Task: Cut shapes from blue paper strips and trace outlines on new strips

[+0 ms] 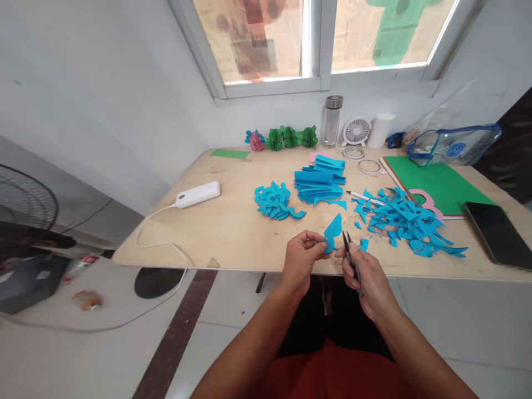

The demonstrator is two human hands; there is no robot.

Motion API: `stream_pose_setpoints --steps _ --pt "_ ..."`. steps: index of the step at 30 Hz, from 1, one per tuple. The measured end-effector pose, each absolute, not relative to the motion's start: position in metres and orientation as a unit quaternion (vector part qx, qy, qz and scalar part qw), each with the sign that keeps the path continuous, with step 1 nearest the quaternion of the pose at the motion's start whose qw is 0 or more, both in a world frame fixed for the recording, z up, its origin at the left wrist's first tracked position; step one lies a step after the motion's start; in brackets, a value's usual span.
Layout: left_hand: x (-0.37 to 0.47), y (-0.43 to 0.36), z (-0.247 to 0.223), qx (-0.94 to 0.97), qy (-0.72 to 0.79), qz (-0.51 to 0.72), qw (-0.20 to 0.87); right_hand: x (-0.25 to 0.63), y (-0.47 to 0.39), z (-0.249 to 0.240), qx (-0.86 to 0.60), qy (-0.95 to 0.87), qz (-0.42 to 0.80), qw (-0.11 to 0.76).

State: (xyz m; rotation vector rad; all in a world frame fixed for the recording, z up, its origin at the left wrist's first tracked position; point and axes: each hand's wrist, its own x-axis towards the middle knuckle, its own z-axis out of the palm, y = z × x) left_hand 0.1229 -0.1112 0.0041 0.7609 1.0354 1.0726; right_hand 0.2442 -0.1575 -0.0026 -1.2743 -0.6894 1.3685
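Near the table's front edge, my left hand (302, 256) pinches a piece of blue paper (333, 228) that is partly cut to a curved outline. My right hand (368, 277) grips a pair of dark scissors (351, 256), whose blades point up beside the paper, slightly parted. Right of the scissors lies a heap of blue paper scraps (409, 219). Beyond my left hand sits a pile of curved blue cutouts (274, 200). A stack of folded blue paper strips (318, 182) rests behind the held piece.
A white pen (366, 198) touches the scraps. At right are green paper sheets (453, 185) and a black phone (499, 234). A white power strip (198, 194) lies left. Along the wall stand paper ornaments (291, 138), a glass bottle (332, 122) and a small fan (357, 131).
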Motion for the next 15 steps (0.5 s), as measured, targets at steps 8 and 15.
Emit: stream_pose_setpoints --steps 8,15 --pt "0.138 -0.114 0.000 0.303 0.432 0.495 0.690 0.244 -0.134 -0.013 -0.583 -0.284 0.477 0.593" --pt "0.132 -0.101 -0.013 0.378 0.480 0.499 0.614 0.257 -0.128 -0.008 -0.587 -0.308 0.455 0.595"
